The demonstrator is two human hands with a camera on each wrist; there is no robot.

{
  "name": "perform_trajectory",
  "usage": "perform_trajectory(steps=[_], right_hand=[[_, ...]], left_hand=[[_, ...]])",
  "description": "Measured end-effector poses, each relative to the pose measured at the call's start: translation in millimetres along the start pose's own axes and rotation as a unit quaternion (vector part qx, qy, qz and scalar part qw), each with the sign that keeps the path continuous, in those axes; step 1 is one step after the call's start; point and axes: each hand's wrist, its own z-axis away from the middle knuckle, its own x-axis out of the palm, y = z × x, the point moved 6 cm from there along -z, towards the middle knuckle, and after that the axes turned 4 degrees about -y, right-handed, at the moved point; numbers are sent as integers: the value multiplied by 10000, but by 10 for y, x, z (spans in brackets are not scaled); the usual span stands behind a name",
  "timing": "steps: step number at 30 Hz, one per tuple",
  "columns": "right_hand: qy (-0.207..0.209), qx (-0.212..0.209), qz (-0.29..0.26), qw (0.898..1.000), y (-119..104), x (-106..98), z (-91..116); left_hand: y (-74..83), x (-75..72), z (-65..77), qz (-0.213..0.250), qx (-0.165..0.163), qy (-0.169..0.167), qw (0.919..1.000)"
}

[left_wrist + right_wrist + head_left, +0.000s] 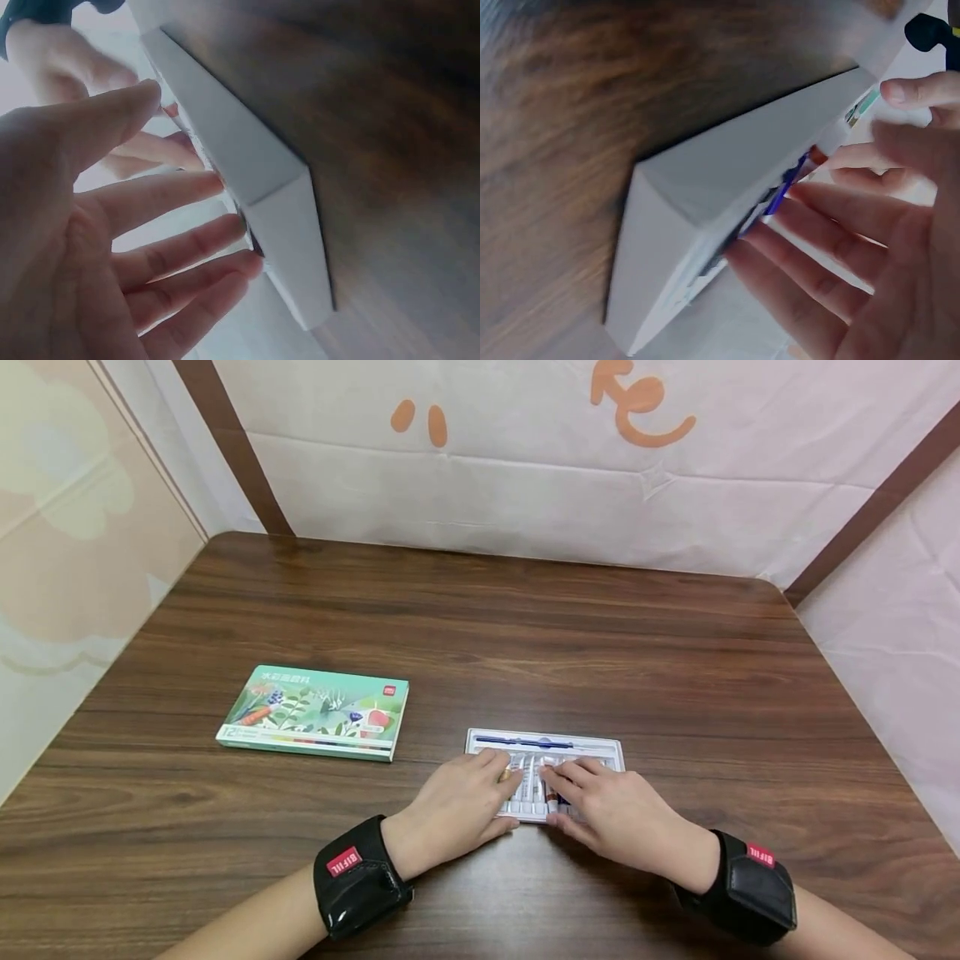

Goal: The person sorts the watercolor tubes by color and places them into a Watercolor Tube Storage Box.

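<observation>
A shallow white plastic tray of paint tubes lies on the table in front of me. A blue paintbrush lies along its far side. My left hand rests its fingertips over the tubes on the left part, fingers spread in the left wrist view. From the other side my right hand touches the tubes on the right part, its fingers extended near a tube with a brown band. Both thumbs sit by the tray's near edge. A blue tube shows at the right fingertips. The hands cover the tray's two ends.
A green paint box printed with plants lies flat to the left of the tray. The brown wood-grain table reaches back to a pale fabric wall. Each wrist wears a black strap.
</observation>
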Motion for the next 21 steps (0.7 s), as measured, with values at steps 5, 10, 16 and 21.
perform_trajectory(steps=[5, 10, 16, 21], right_hand=[[485, -216, 106, 9985, 45, -38, -36], [514, -261, -5, 9983, 70, -48, -59], [313, 91, -300, 9990, 109, -20, -90], [189, 392, -446, 9981, 142, 7, -117]], left_hand=[[-7, -10, -22, -85, 16, -6, 10000], [-64, 3, -15, 84, 57, -192, 9998], [-76, 18, -7, 198, 221, -66, 9995], [-36, 36, -41, 92, 384, -33, 9992]])
